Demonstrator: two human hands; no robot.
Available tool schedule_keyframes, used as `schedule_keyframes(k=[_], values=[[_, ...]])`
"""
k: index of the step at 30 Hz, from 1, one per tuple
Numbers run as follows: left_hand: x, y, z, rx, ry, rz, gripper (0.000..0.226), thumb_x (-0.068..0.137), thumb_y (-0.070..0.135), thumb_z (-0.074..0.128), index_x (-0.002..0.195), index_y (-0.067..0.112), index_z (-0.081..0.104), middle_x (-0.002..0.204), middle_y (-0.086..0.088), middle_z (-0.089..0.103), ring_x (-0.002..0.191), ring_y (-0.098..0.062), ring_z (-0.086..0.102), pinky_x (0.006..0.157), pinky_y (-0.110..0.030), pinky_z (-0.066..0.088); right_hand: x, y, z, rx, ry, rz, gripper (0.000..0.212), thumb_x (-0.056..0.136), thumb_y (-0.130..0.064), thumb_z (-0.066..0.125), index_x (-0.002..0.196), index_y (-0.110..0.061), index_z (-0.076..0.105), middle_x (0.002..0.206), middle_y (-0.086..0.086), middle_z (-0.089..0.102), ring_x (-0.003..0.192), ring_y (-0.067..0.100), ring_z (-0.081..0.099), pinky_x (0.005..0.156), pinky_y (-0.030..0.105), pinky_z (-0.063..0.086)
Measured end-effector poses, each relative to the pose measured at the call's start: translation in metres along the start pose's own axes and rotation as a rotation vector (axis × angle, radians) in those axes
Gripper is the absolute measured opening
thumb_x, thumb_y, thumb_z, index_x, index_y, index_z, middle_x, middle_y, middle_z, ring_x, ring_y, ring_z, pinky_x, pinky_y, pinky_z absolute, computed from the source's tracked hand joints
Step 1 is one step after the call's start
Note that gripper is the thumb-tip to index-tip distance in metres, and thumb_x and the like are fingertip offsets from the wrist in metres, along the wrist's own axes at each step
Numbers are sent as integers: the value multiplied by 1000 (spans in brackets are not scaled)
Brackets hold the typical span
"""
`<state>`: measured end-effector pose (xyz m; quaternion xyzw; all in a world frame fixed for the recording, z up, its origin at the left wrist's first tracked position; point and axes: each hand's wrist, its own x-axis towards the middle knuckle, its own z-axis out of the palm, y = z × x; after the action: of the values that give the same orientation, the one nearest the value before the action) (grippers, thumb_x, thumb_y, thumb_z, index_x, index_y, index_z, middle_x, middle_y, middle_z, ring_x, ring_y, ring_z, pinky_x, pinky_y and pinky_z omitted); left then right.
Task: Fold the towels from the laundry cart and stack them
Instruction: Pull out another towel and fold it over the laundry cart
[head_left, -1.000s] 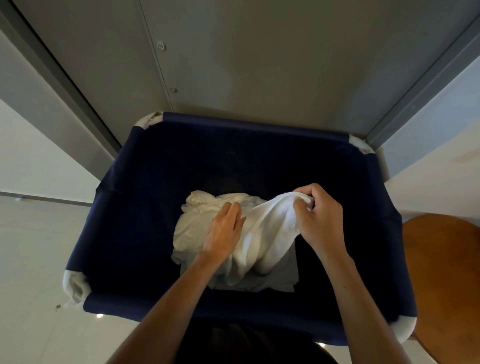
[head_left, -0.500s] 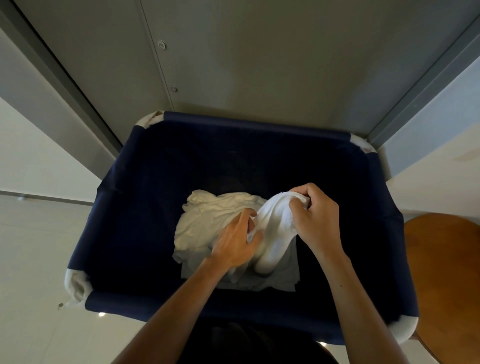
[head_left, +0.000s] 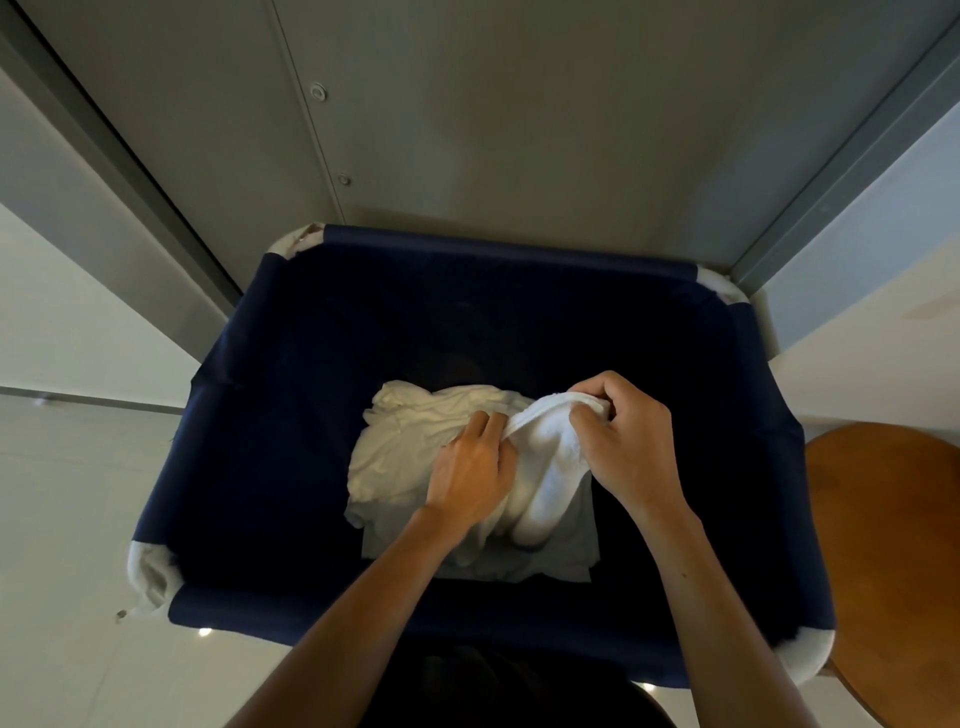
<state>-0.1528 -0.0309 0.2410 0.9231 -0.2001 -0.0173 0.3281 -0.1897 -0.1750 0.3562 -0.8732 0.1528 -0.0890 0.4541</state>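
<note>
A dark blue laundry cart (head_left: 509, 244) fills the middle of the view. At its bottom lies a heap of white linen (head_left: 410, 447). A white towel (head_left: 550, 467) is lifted out of the heap and hangs in a fold. My right hand (head_left: 628, 447) pinches the towel's top edge. My left hand (head_left: 472, 473) grips the same edge a little lower and to the left, its fingers curled into the cloth. Both hands are inside the cart, close together.
A grey metal wall panel (head_left: 467, 130) stands behind the cart. A round wooden table (head_left: 898, 545) sits just right of the cart. Pale floor (head_left: 67, 519) lies to the left. White padded corners (head_left: 148, 571) mark the cart's frame.
My left hand slid right along the towel and took hold of its edge near my right hand. My right hand kept its pinch and drew slightly closer.
</note>
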Motion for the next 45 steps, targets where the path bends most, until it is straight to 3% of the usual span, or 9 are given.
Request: schedule_keyframes(k=[4, 14, 18, 23, 28, 35, 39, 42, 45], values=[[4, -14, -4, -119, -117, -40, 19, 91, 10, 54, 110, 9, 54, 99, -1, 52, 66, -11, 51, 57, -21, 41, -2, 1, -3, 13, 1, -16, 17, 77, 3, 54, 79, -10, 64, 69, -2, 64, 60, 12, 56, 50, 17, 43], [42, -22, -58, -248, -40, -47, 17, 83, 10, 71, 78, 10, 55, 66, 9, 39, 58, -5, 36, 58, -14, 37, -1, 10, -22, 9, 88, 15, 14, 80, 2, 53, 78, -10, 60, 70, 0, 61, 66, 16, 54, 52, 16, 41], [43, -20, -50, -174, -183, -10, 7, 88, 12, 66, 92, 8, 63, 86, 8, 46, 67, -1, 43, 67, -4, 36, -1, 0, -23, 97, 97, -20, 17, 81, 4, 51, 78, -11, 58, 68, -2, 60, 64, 17, 53, 51, 19, 41], [22, -45, -28, 9, -374, -141, 20, 95, 17, 56, 111, 6, 60, 100, -4, 58, 91, -17, 54, 70, -16, 28, -4, -3, -24, 173, 125, -88, 21, 79, 4, 49, 75, -15, 57, 73, -8, 62, 60, 4, 52, 51, 13, 40], [10, -62, -20, 71, -363, -273, 35, 98, 17, 51, 133, 10, 53, 125, -8, 57, 113, -23, 53, 83, -17, 32, -3, 4, -28, 200, 212, -70, 22, 78, 5, 48, 76, -15, 58, 72, -14, 62, 66, 1, 56, 57, 11, 42], [11, -73, -32, 34, -255, -387, 13, 95, 9, 49, 98, 9, 62, 94, -10, 65, 84, -25, 61, 74, -36, 52, 1, 29, -41, 212, 411, 76, 19, 85, 1, 50, 94, -12, 61, 86, -13, 62, 78, -8, 56, 67, 3, 39], [17, -78, -38, 10, -189, -405, 19, 95, 31, 43, 100, 19, 57, 84, -6, 64, 71, -25, 62, 66, -45, 56, 8, 47, -49, 150, 402, 154, 17, 90, -7, 49, 102, -14, 57, 98, -5, 60, 83, -2, 53, 65, 3, 37], [22, -44, -52, -107, -201, -342, 19, 99, 25, 43, 104, 15, 59, 88, -1, 63, 76, -17, 58, 71, -35, 51, 12, 50, -46, 94, 255, 120, 15, 91, -10, 50, 101, -18, 57, 103, -3, 60, 89, 3, 55, 69, 13, 39], [28, -2, -61, -216, -220, -217, 18, 99, 14, 47, 82, 14, 49, 69, 12, 47, 62, -2, 44, 60, -14, 37, 15, 43, -25, 71, -7, -23, 15, 90, -9, 57, 99, -19, 62, 116, -8, 58, 104, 1, 56, 78, 9, 41]])
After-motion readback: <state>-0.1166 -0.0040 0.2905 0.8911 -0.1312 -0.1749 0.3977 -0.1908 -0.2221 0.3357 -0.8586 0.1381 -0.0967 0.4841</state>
